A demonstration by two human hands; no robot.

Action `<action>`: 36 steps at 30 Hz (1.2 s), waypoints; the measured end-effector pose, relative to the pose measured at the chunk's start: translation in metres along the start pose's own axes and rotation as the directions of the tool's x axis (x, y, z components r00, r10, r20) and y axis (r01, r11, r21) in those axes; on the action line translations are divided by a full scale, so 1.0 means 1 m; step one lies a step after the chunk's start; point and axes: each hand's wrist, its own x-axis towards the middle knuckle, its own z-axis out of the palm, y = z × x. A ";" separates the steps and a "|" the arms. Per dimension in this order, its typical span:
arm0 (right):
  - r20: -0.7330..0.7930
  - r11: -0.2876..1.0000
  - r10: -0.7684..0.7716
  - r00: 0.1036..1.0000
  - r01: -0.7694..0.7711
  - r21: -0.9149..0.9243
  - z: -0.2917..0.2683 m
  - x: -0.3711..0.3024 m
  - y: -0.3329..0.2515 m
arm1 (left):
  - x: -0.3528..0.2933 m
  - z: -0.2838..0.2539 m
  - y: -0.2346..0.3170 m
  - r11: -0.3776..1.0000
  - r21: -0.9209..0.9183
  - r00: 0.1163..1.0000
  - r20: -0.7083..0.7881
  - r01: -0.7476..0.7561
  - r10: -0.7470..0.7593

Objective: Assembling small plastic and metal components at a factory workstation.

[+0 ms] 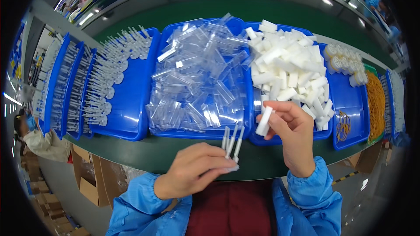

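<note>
My left hand (197, 169) is closed around several slim, clear-and-white syringe-like pieces (237, 144), held just off the near edge of the table. Their thin ends point up, and a clear flat flange shows below the fingers. Between the thumb and fingers of my right hand (292, 126) is a small white oblong block (264, 121), tilted, over the near edge of a blue tray (329, 132) heaped with similar white blocks (291, 65). To its left, another blue tray (168, 133) carries a loose pile of clear plastic sleeves (197, 74).
At the left, a blue tray (131, 126) bears rows of upright syringe-like pieces (98, 98); more filled trays lean beyond it. On the right, a blue tray holds white round bundles (345, 61) and rubber bands (343, 126), beside a heap of orange bands (375, 105). Cardboard boxes (94, 179) stand below.
</note>
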 end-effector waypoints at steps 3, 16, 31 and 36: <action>-0.091 0.997 -0.071 0.993 0.074 0.025 0.000 -0.007 0.010 | 0.001 0.016 0.002 0.997 -0.069 0.997 0.075 -0.027 0.032; 0.165 0.946 -0.165 0.972 0.204 -0.254 -0.015 -0.035 0.015 | 0.003 0.023 0.002 0.998 0.049 0.997 0.075 -0.025 0.022; 0.170 0.906 -0.262 0.950 0.303 -0.297 -0.014 -0.034 0.023 | -0.009 0.027 -0.005 0.991 0.114 0.992 -0.098 -0.065 0.077; 0.499 0.168 -0.429 0.753 0.610 -0.775 -0.036 0.007 0.014 | -0.002 0.024 -0.011 0.943 0.316 0.989 -0.062 -0.107 0.133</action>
